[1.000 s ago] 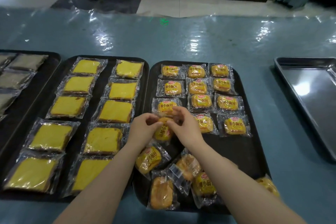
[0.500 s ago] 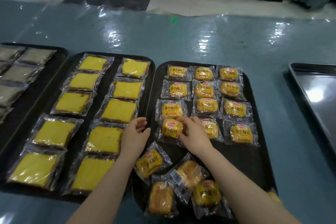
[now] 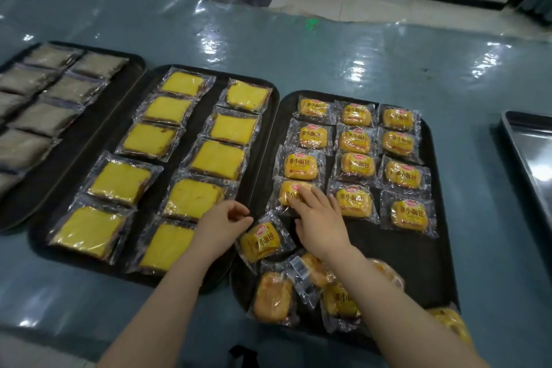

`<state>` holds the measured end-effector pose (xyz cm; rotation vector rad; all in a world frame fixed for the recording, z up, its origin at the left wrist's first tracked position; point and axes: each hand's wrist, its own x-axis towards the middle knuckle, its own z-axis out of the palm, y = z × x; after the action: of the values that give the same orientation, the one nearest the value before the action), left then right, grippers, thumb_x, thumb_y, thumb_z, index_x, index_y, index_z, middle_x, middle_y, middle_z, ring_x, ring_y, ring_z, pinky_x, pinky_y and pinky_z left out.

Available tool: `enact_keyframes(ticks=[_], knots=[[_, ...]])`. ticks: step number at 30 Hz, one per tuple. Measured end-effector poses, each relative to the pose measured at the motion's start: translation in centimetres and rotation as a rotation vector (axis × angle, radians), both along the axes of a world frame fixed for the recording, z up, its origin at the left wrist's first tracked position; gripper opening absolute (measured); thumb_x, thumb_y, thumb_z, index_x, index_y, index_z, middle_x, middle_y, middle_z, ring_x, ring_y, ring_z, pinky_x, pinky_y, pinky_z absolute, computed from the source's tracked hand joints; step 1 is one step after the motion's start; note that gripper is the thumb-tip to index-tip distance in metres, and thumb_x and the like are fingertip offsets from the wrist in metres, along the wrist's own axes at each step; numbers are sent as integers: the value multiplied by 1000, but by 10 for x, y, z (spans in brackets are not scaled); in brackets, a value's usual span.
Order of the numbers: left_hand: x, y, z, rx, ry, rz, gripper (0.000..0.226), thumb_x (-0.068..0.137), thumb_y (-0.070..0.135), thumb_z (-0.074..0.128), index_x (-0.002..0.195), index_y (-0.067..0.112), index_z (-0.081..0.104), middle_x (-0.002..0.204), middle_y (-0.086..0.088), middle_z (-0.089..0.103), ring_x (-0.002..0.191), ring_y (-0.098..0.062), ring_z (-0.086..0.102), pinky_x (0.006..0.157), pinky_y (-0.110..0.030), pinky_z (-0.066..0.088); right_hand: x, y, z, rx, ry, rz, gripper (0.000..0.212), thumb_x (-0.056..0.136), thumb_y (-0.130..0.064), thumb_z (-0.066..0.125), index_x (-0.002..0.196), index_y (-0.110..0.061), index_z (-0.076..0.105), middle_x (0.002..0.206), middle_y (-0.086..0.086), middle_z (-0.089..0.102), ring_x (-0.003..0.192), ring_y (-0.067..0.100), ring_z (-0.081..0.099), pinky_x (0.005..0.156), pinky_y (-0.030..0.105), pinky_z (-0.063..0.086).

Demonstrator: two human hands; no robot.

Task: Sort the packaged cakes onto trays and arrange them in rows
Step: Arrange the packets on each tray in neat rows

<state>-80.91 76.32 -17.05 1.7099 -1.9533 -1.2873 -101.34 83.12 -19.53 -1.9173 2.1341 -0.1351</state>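
Bun [image 3: 294, 193] now placed | right hand [image 3: 318, 218] flat on it | left hand [image 3: 222, 222] loose

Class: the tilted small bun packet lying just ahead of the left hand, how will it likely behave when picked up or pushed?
The bun packet looks light and soft, so probably squashable. Its glossy, crinkled wrapper suggests it may slide easily on the black tray. Flat-lying, it seems unlikely to roll.

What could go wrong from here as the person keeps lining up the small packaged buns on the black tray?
1. The right hand presses the newest bun, whose wrapper seems to overlap its neighbour; sliding it could skew that column.
2. One loose bun hangs over the tray rim and may slip off.
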Motion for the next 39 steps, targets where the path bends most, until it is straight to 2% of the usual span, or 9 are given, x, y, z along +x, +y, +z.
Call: enact_keyframes(ticks=[4,7,11,17,27,31,33,35,39], knots=[[7,16,-2,2,-119,-175,23,72,34,79,89,28,64,86,14,62,80,1,56,65,-19,45,11,19,5,-63,-63,-62,45,94,-25,49,139,-29,46,151,-1,36,141,22,26,115,42,19],[7,22,-3,-44,-111,-188,26,72,17,79,89,27,62,85,12,62,77,-2,56,66,-20,47,22,35,3,23,-228,-62,43,93,-28,55,136,-28,51,134,-4,54,125,19,44,104,37,39],[0,30,-6,-86,-6,-184,35,78,-6,64,92,26,60,87,7,63,79,-6,58,75,-24,49,35,42,1,102,-406,-279,53,95,-37,51,145,-30,33,124,4,59,116,24,53,96,42,46],[-17,30,-15,-175,15,-238,33,86,-3,53,104,24,58,98,8,61,86,-4,56,72,-19,45,36,55,0,44,-363,-274,52,94,-21,49,138,-47,35,123,-2,46,112,20,45,92,37,45],[-29,21,-28,-329,-14,-175,32,90,0,50,117,15,57,114,-2,57,97,-13,54,83,-26,46,39,61,-12,52,-170,-369,53,95,-26,50,146,-22,35,120,0,47,110,19,41,90,36,45],[-22,35,-28,-547,-41,-306,36,88,1,53,121,15,59,125,0,56,116,-14,47,97,-20,33,40,65,-14,11,-126,-375,61,97,-32,47,150,-20,22,142,5,38,129,24,32,105,38,36],[-20,42,-28,-582,-34,-505,43,91,8,50,132,19,52,141,4,46,132,-11,35,108,-22,21,42,66,-12,-20,-137,-353,66,97,-36,45,153,-23,12,156,3,22,143,25,16,116,41,21],[-18,49,-32,-528,-65,-704,51,96,18,43,146,27,32,154,10,18,142,-5,6,113,-23,3,40,70,-11,-19,-123,-324,64,99,-38,39,153,-28,7,161,0,8,147,21,1,119,43,7],[-12,56,-46,-348,-269,-917,58,93,61,10,143,43,-13,150,8,-32,135,-9,-35,110,-31,-16,29,89,-9,5,-130,-351,59,100,-41,36,153,-27,13,161,-3,1,147,15,-6,116,37,0]])
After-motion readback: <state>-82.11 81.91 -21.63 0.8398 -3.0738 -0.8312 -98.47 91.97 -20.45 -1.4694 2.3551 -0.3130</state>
